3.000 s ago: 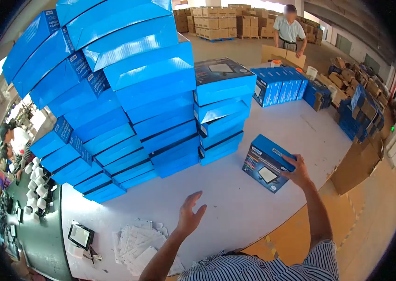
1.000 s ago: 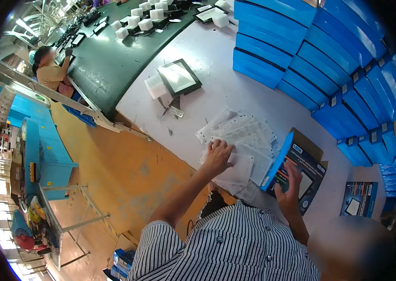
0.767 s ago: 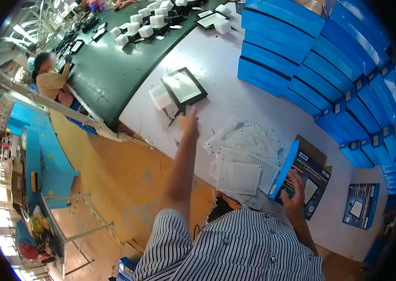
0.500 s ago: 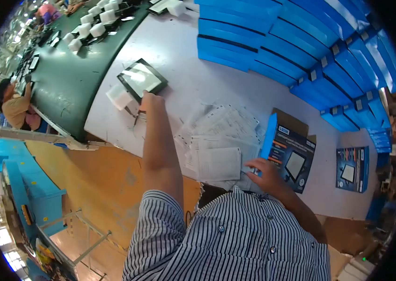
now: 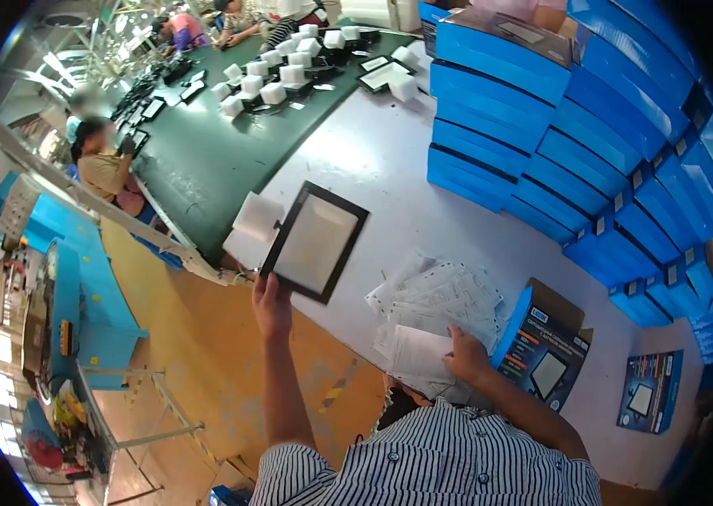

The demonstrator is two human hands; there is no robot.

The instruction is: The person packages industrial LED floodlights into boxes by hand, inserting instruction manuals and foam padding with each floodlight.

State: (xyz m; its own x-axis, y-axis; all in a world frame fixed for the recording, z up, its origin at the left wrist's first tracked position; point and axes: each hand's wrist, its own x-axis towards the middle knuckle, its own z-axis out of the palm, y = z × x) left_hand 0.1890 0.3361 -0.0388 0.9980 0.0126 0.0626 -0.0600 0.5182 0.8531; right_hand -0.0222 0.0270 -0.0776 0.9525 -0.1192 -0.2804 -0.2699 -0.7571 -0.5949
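The left hand (image 5: pixel 274 308) grasps a black-framed floodlight (image 5: pixel 316 244) by its lower left corner, fingers at the frame's edge, holding it tilted with the pale panel in view above the near edge of the white table (image 5: pixel 411 221). A white block (image 5: pixel 259 217) sits just beside the frame's left side; whether the two are joined cannot be told. The right hand (image 5: pixel 468 356) has its fingers on the right edge of a white sheet (image 5: pixel 417 352) lying over a spread pile of printed leaflets (image 5: pixel 449 293); whether they pinch it cannot be made out. Right of the pile, an open blue-and-black carton (image 5: pixel 546 371) printed with a floodlight picture lies with its brown inner flap showing. A second printed carton (image 5: pixel 650 392) lies farther right, and stacked blue boxes (image 5: pixel 491 126) rise beyond. A green workbench (image 5: pixel 205 160) adjoins the table on the left.
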